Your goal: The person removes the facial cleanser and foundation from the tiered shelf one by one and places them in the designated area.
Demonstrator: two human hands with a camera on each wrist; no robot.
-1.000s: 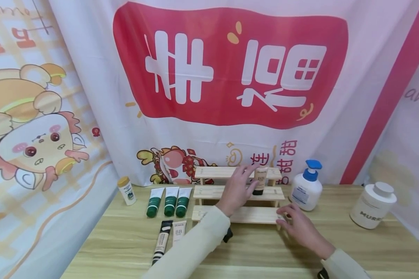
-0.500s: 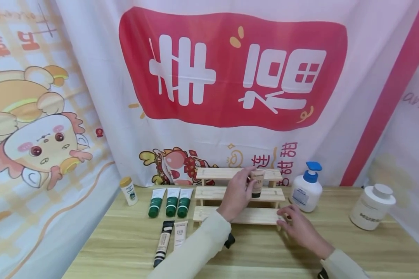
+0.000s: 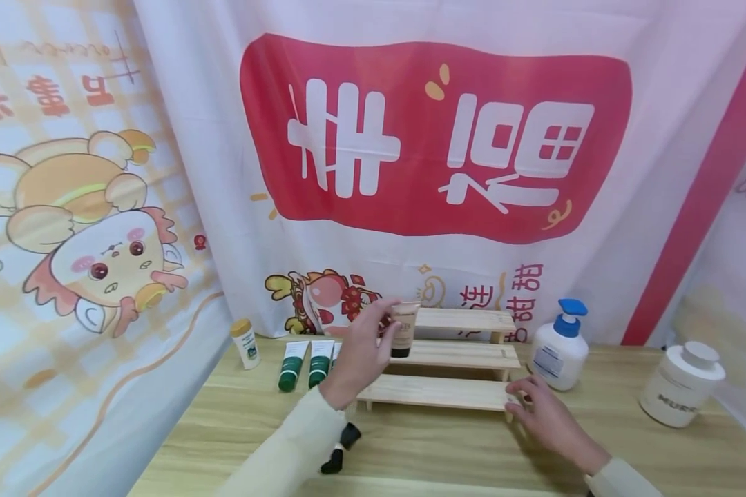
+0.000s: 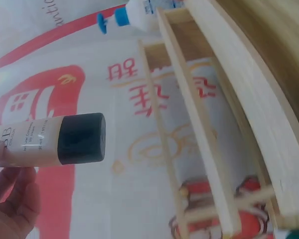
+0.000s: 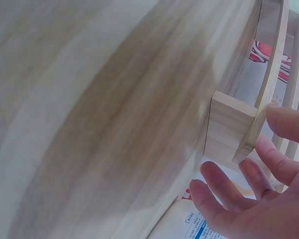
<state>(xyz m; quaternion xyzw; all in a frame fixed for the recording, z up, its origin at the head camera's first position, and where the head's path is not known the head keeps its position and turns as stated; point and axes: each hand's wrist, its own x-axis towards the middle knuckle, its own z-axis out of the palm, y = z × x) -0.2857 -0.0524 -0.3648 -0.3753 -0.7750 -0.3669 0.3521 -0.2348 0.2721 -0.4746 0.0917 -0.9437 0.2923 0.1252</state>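
Note:
My left hand [image 3: 362,355] pinches a small beige BB cream tube [image 3: 406,326] with a black cap, held upright in front of the left part of a three-tier wooden display rack [image 3: 444,392]. In the left wrist view the tube [image 4: 40,142] lies sideways, cap away from the fingers and apart from the rack's shelves. My right hand [image 3: 550,417] grips the right end of the lowest shelf. In the right wrist view, the thumb is on the board's upper side and the fingertips [image 5: 214,174] are curled near its underside.
Green-and-white tubes [image 3: 293,366] stand left of the rack, partly behind my left hand. A yellow-capped bottle [image 3: 246,344] is farther left. To the right stand a blue-pump bottle [image 3: 558,352] and a white jar [image 3: 682,386]. A printed curtain [image 3: 435,262] hangs behind.
My left hand has carried the BB cream tube leftward, from before the rack's right part to its left part. My right hand stays at the shelf end. The head view has shifted slightly.

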